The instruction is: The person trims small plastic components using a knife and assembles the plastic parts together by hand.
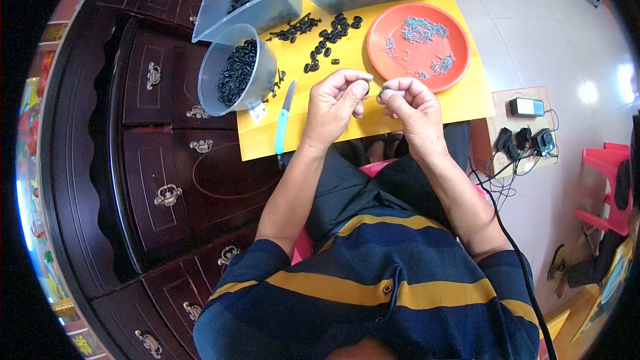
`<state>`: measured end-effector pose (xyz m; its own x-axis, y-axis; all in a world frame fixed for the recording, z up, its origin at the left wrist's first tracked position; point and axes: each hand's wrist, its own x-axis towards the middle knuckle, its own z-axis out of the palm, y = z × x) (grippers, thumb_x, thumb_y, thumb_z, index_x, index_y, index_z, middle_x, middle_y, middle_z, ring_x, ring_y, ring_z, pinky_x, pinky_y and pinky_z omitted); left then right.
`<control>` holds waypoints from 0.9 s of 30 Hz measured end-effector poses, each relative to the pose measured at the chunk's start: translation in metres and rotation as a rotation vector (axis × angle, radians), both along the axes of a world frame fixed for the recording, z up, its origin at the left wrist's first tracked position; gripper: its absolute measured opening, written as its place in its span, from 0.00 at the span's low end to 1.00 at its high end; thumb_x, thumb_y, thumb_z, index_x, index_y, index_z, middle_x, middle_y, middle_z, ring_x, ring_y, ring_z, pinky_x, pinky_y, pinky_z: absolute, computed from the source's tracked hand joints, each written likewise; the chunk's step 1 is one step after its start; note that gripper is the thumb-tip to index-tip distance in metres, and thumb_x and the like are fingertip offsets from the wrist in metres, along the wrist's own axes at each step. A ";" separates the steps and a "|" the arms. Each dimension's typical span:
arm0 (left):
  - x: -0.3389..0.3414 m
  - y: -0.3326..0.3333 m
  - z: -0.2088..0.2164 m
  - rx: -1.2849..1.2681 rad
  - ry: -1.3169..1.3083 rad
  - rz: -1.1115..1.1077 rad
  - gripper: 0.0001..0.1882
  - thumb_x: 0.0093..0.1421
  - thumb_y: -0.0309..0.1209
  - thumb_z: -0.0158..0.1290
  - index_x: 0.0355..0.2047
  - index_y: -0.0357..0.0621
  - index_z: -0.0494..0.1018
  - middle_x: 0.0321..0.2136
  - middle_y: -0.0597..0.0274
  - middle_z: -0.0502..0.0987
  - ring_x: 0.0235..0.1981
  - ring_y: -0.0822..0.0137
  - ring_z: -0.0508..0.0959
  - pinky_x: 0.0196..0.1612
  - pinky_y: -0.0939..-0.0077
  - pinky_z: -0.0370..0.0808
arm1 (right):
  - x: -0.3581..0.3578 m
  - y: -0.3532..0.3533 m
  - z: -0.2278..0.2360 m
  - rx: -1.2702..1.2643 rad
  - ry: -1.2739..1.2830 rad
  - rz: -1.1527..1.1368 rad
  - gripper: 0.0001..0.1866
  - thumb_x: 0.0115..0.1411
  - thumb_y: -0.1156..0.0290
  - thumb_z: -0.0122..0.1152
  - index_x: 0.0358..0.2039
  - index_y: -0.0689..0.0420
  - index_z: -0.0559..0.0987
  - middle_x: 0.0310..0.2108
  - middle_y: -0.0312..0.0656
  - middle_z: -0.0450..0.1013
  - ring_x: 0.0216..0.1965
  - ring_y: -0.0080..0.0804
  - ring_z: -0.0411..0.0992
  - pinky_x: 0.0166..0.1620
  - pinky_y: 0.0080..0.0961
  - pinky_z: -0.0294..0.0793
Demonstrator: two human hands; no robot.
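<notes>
Over the near edge of the yellow board, my left hand [335, 105] pinches a small black oval piece [366, 88] between thumb and fingers. Close beside it, my right hand [417, 112] grips a small dark piece [383, 91], mostly covered by the fingertips. The two pieces are a short gap apart. Beyond my hands lie loose black oval pieces [325, 45] and a heap of black stick-like pieces [295, 28]. An orange-red plate [380, 60] at the right holds small silvery metal parts [423, 29]. A knife with a turquoise handle [281, 130] lies left of my left hand.
A round clear tub [207, 83] of black pieces stands at the board's left. Behind are two clear plastic bins [280, 17]. A dark wooden cabinet [150, 180] borders the left. At right, a small stand [497, 130] carries adapters and cables, near a pink stool [607, 187].
</notes>
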<state>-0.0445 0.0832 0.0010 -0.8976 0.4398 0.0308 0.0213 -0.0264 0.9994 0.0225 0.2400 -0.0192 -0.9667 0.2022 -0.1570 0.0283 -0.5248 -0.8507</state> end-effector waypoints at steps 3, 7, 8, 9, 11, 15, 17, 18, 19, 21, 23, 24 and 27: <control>0.002 0.006 0.005 0.035 0.005 0.009 0.10 0.66 0.25 0.53 0.46 0.35 0.76 0.28 0.69 0.75 0.22 0.82 0.72 0.26 0.89 0.71 | 0.000 0.000 0.000 -0.003 0.001 -0.003 0.07 0.62 0.75 0.61 0.41 0.61 0.78 0.33 0.34 0.78 0.33 0.17 0.74 0.39 0.16 0.73; 0.002 0.003 0.004 -0.025 0.006 -0.017 0.11 0.65 0.22 0.52 0.48 0.34 0.75 0.30 0.69 0.75 0.23 0.82 0.73 0.27 0.89 0.71 | -0.001 0.000 -0.003 0.011 0.013 0.004 0.07 0.62 0.75 0.61 0.41 0.61 0.77 0.33 0.34 0.77 0.34 0.17 0.74 0.39 0.16 0.73; 0.001 0.002 0.004 -0.030 0.026 -0.044 0.12 0.65 0.22 0.52 0.49 0.34 0.75 0.31 0.69 0.75 0.24 0.83 0.73 0.28 0.89 0.71 | -0.001 0.000 -0.002 0.015 0.009 0.014 0.08 0.62 0.75 0.61 0.41 0.62 0.77 0.33 0.35 0.78 0.34 0.17 0.74 0.40 0.16 0.73; 0.001 0.002 0.004 -0.033 0.044 -0.071 0.13 0.64 0.21 0.52 0.50 0.34 0.75 0.31 0.69 0.75 0.25 0.83 0.73 0.29 0.89 0.71 | -0.001 0.001 -0.001 0.021 0.004 0.022 0.08 0.62 0.75 0.61 0.41 0.62 0.77 0.33 0.35 0.78 0.34 0.17 0.75 0.40 0.17 0.73; 0.000 0.000 0.005 -0.051 0.055 -0.084 0.14 0.64 0.20 0.52 0.50 0.34 0.75 0.31 0.70 0.75 0.26 0.83 0.73 0.29 0.89 0.71 | -0.002 0.001 -0.002 0.027 0.000 0.019 0.08 0.63 0.75 0.61 0.41 0.62 0.77 0.33 0.35 0.78 0.34 0.17 0.75 0.40 0.17 0.74; -0.001 0.001 0.008 -0.080 0.072 -0.097 0.15 0.63 0.20 0.52 0.51 0.34 0.75 0.31 0.71 0.74 0.28 0.83 0.72 0.31 0.88 0.71 | -0.002 0.001 -0.001 0.036 -0.007 0.018 0.08 0.63 0.74 0.61 0.41 0.62 0.77 0.33 0.35 0.78 0.34 0.17 0.74 0.39 0.16 0.73; -0.001 -0.001 0.009 -0.076 0.071 -0.097 0.15 0.63 0.20 0.52 0.51 0.35 0.75 0.31 0.72 0.74 0.28 0.83 0.71 0.31 0.88 0.71 | -0.002 0.002 -0.002 0.026 -0.015 0.025 0.08 0.63 0.74 0.61 0.41 0.61 0.78 0.33 0.35 0.78 0.33 0.17 0.74 0.39 0.16 0.72; -0.001 -0.001 0.009 -0.071 0.070 -0.098 0.15 0.63 0.20 0.52 0.51 0.35 0.75 0.31 0.72 0.74 0.28 0.83 0.71 0.31 0.88 0.70 | -0.002 0.002 -0.003 0.018 -0.023 0.030 0.07 0.63 0.74 0.61 0.41 0.61 0.78 0.33 0.35 0.78 0.33 0.16 0.74 0.38 0.15 0.72; -0.001 0.000 0.010 -0.069 0.068 -0.097 0.15 0.63 0.20 0.52 0.51 0.35 0.75 0.31 0.72 0.74 0.28 0.83 0.71 0.31 0.88 0.70 | -0.002 0.002 -0.003 0.020 -0.025 0.032 0.07 0.63 0.74 0.61 0.41 0.61 0.78 0.33 0.35 0.78 0.33 0.16 0.74 0.38 0.15 0.72; -0.002 0.001 0.011 -0.113 0.064 -0.106 0.15 0.63 0.20 0.53 0.51 0.36 0.75 0.31 0.72 0.74 0.27 0.84 0.71 0.31 0.88 0.70 | -0.002 0.002 -0.001 0.013 -0.029 0.024 0.07 0.63 0.74 0.60 0.41 0.61 0.78 0.32 0.35 0.78 0.33 0.16 0.74 0.38 0.14 0.71; -0.004 0.000 0.010 -0.098 0.068 -0.116 0.15 0.63 0.20 0.53 0.50 0.36 0.75 0.31 0.72 0.74 0.27 0.84 0.71 0.31 0.88 0.70 | -0.002 0.001 -0.001 0.019 -0.016 0.024 0.07 0.63 0.74 0.60 0.41 0.61 0.78 0.32 0.35 0.78 0.33 0.16 0.74 0.38 0.14 0.71; -0.004 -0.001 0.009 -0.086 0.072 -0.129 0.15 0.63 0.20 0.53 0.50 0.36 0.76 0.31 0.72 0.74 0.27 0.84 0.71 0.31 0.89 0.69 | -0.002 0.001 -0.002 0.023 -0.004 0.020 0.07 0.63 0.75 0.60 0.41 0.61 0.78 0.32 0.35 0.78 0.33 0.16 0.74 0.38 0.14 0.71; -0.004 -0.002 0.010 -0.074 0.052 -0.150 0.14 0.63 0.20 0.53 0.50 0.36 0.76 0.32 0.72 0.75 0.28 0.84 0.71 0.32 0.89 0.69 | -0.003 0.001 -0.003 -0.007 -0.021 0.017 0.07 0.63 0.75 0.60 0.41 0.61 0.78 0.32 0.34 0.78 0.33 0.15 0.74 0.38 0.13 0.71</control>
<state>-0.0481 0.0812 0.0115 -0.8198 0.5713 0.0384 0.0745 0.0400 0.9964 0.0195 0.2405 -0.0219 -0.9665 0.1843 -0.1788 0.0553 -0.5305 -0.8459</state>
